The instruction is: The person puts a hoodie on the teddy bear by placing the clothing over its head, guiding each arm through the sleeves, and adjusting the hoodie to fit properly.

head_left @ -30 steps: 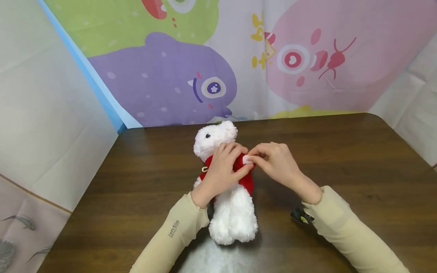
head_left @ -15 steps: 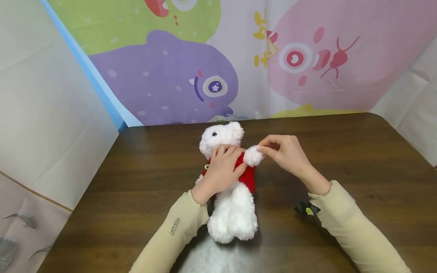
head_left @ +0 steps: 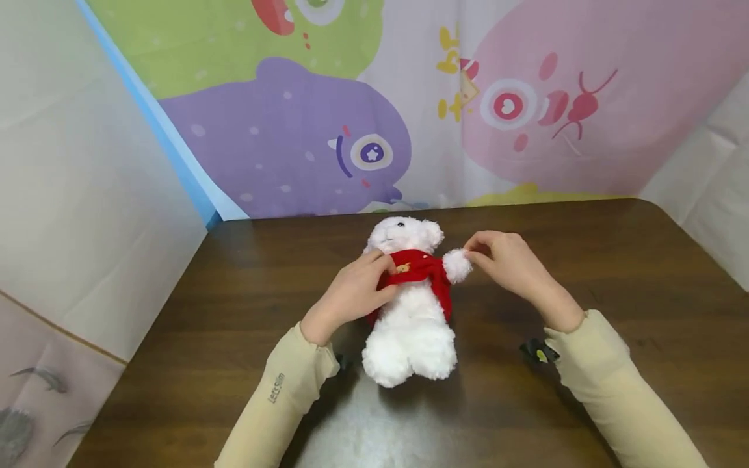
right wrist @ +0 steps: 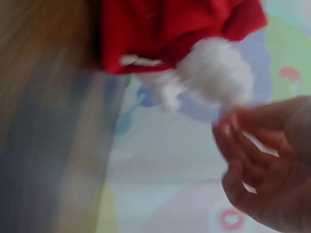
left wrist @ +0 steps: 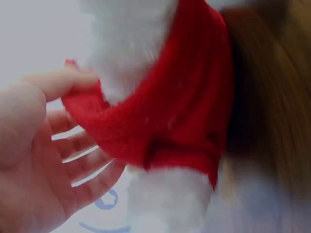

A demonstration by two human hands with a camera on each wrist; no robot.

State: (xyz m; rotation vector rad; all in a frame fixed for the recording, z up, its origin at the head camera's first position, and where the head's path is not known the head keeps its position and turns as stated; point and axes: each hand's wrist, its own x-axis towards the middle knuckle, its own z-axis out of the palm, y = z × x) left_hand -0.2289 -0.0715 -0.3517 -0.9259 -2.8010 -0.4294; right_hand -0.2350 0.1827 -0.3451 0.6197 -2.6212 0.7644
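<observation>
A white plush bear (head_left: pixel 418 312) in a red top (head_left: pixel 418 263) lies face up on the table, its head toward the wall. My left hand (head_left: pixel 357 289) pinches the front hem of the top; in the left wrist view the thumb lies on the red cloth (left wrist: pixel 184 107) and the other fingers spread behind it. With thumb and fingertips my right hand (head_left: pixel 515 266) pinches the end of the bear's fluffy paw (head_left: pixel 457 265), which sticks out of the sleeve. The right wrist view shows this paw (right wrist: pixel 218 73) at the fingertips, slightly blurred.
The dark wooden table (head_left: pixel 257 286) reaches back to a cartoon-printed cloth (head_left: pixel 328 136). White sheets (head_left: pixel 99 169) hang at both sides. A small black item (head_left: pixel 538 351) shows beside the right sleeve.
The paw has come out of the red sleeve, drawn right by the right hand. The left hand has moved from lying over the chest to the top's hem. The bear has shifted right.
</observation>
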